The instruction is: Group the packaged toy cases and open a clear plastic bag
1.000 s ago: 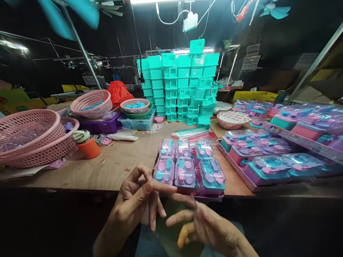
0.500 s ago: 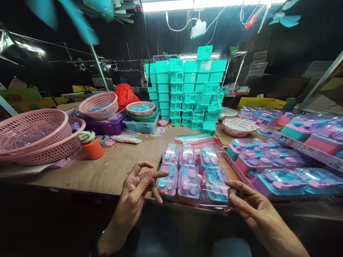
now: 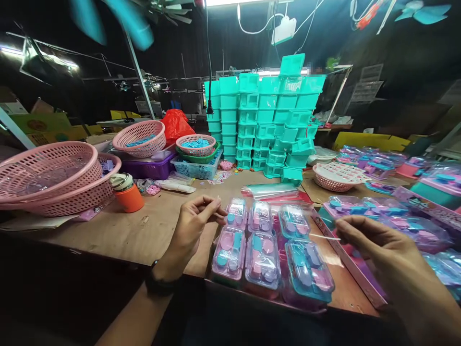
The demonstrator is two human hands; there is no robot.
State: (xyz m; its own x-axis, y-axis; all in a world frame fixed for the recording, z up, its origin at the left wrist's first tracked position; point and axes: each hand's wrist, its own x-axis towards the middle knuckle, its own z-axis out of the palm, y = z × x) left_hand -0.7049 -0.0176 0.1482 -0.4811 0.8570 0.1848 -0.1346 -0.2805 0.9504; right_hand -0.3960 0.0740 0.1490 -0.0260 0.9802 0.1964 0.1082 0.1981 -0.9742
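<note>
My left hand (image 3: 196, 223), with a dark band on its wrist, is closed in a pinch above the far left corner of a group of toy boxes (image 3: 262, 262). A tiny pale tip shows at its fingertips; what it is, I cannot make out. At the right, my right hand (image 3: 374, 245) pinches a thin, see-through plastic strip (image 3: 326, 237), which looks like the edge of a clear film. The boxes have clear domed lids over pink, blue and lilac pieces and stand in rows in a shallow tray at the table's front edge.
A printed pink tray (image 3: 349, 269) with more toy boxes lies at the right. Behind rise stacked turquoise bins (image 3: 259, 125), with clear film sheets (image 3: 270, 191) before them. Pink baskets (image 3: 50, 173) and an orange jar (image 3: 129, 198) stand left. A cable plug (image 3: 210, 108) hangs overhead.
My left hand has gone from spread fingers to a pinch and moved up. My right hand has moved right and up, with the clear strip at its fingertips. The view has shifted slightly.
</note>
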